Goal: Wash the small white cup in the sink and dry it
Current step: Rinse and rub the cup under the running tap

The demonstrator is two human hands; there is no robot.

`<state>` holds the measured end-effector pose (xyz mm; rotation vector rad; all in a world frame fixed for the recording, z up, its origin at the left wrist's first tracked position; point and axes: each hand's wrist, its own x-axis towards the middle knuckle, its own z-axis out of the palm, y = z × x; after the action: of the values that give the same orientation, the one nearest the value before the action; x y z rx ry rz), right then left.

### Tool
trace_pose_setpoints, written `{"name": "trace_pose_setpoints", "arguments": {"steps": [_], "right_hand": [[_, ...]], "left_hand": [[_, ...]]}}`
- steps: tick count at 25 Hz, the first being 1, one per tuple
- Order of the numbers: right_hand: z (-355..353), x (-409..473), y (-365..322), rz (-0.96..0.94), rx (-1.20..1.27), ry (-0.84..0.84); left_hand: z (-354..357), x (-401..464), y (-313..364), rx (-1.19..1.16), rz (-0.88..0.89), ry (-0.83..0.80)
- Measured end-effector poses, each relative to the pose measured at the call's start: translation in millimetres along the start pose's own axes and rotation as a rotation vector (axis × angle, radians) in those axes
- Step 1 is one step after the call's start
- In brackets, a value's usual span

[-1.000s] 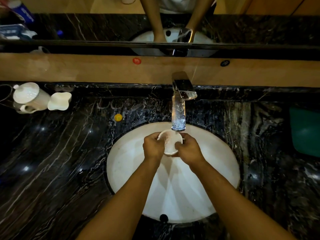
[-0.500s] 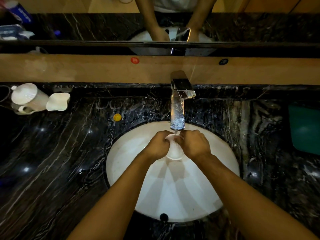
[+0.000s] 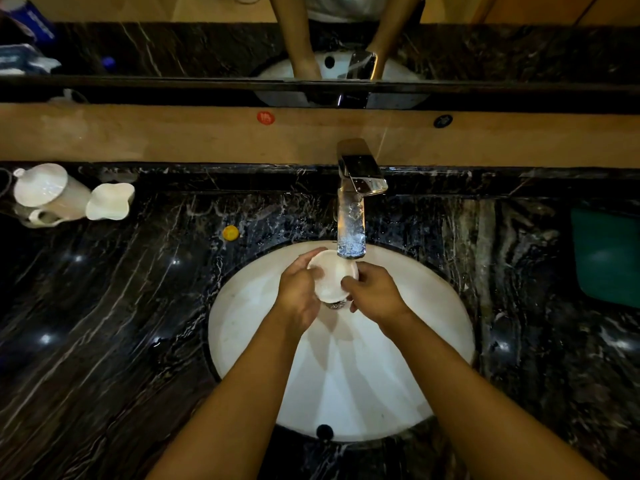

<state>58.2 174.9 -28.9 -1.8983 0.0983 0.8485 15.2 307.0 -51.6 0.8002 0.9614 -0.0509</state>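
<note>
— Cup (image 3: 333, 277), small and white, sits over the middle of the sink (image 3: 242, 327), right under the tap (image 3: 360, 178) at twelve o'clock of the basin, tilted so its mouth faces us.

— Who's got it?

— Both. The left hand (image 3: 299, 294) cradles it from nine o'clock, its fingers curled round the wall. The right hand (image 3: 375, 294) comes in from three o'clock, its fingers clamped on the rim, thumb tip on the edge.

— So what makes a good rinse here?

— I'd say turn it slowly in the left palm so the stream (image 3: 350, 233) reaches the whole inside, and let the right thumb rub round the rim. Keep it low over the basin; wet glaze is slippery, and a drop onto that dark marble bench (image 3: 104, 323) could chip it.

— And drying?

— Not yet begun, I'd judge. Something teal (image 3: 609, 258) lies at three o'clock on the bench; I can't tell if it's a cloth. The white jug (image 3: 48, 192) and flared white vessel (image 3: 109, 202) at ten o'clock stand well apart.
</note>
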Motion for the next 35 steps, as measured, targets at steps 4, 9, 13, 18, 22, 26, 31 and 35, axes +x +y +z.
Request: {"name": "trace_pose_setpoints", "arguments": {"steps": [4, 9, 13, 18, 22, 26, 31, 35], "right_hand": [[2, 4, 10, -0.128, -0.133, 0.244], [9, -8, 12, -0.277, -0.325, 0.116], [14, -19, 15, -0.24, -0.237, 0.04], [24, 5, 2, 0.136, 0.173, 0.083], [16, 19, 0, 0.262, 0.354, -0.038], [19, 19, 2, 0.255, 0.402, 0.065], [24, 21, 5, 0.342, 0.52, 0.045], [33, 29, 4, 0.234, 0.452, 0.144]], "left_hand": [[7, -8, 2, -0.017, -0.113, 0.033], [22, -3, 0, 0.067, -0.242, -0.022], [27, -1, -6, 0.225, -0.262, -0.058], [35, -6, -15, 0.486, -0.101, -0.076], [28, -7, -7, 0.58, -0.107, -0.075], [33, -4, -5, 0.585, -0.09, -0.095], [40, -7, -9, 0.572, -0.025, 0.056], [39, -32, -6, 0.596, 0.075, 0.045]]}}
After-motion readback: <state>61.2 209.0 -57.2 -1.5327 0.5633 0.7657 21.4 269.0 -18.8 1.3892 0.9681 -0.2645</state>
